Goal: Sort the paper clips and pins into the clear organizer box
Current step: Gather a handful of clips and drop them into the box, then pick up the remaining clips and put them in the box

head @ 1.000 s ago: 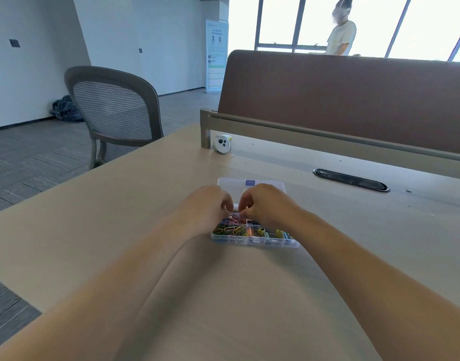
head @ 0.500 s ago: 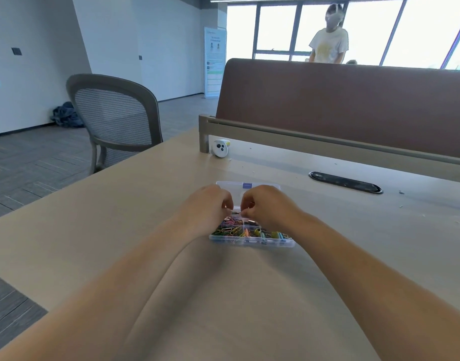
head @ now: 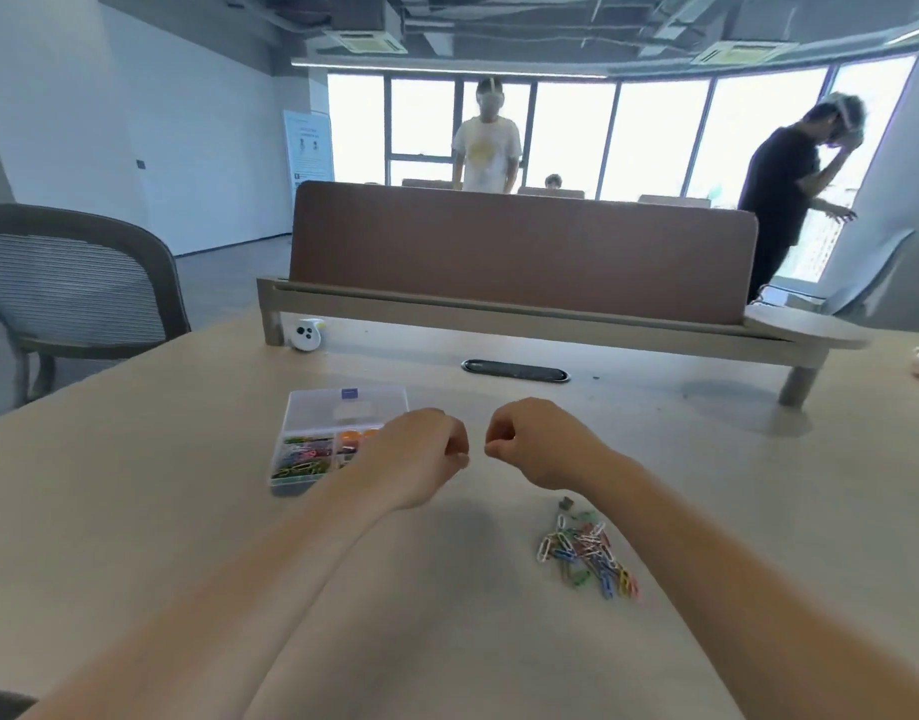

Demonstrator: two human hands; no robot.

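On the organizer box (head: 311,414) lid, a blue label (head: 349,407), writing illegible.

I get a single view, from the head camera: it faces forward and slightly down across the tabletop (head: 135,511), close behind the left hand (head: 421,449) and right hand (head: 540,441), divider panel (head: 519,246) ahead.

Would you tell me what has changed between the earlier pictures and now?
Both hands have left the box: the left hand and right hand now hover to its right, above the table, fingers curled, fingertips close together; whether they pinch anything cannot be told. A pile of clips, unseen earlier, lies by the right forearm. The camera has tilted up. The box stays open on the table.
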